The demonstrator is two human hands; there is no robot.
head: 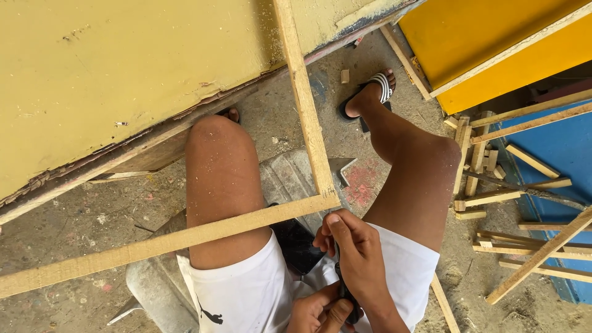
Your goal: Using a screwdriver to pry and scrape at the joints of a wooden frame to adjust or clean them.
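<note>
Two thin wooden strips meet at a corner over my lap. The long strip runs from the left edge to the corner, and the other strip comes down from the top. Just below that corner, my right hand has its fingers curled, with the thumb tip close under the long strip. My left hand sits at the bottom edge, touching the right one. Between them both hands grip a small black tool, which is mostly hidden. I cannot tell what kind of tool it is.
My bare knees and white shorts fill the middle, above a grey plastic seat. A worn pale-yellow panel leans at upper left and a bright yellow board at upper right. Several wood offcuts lie over a blue sheet on the right.
</note>
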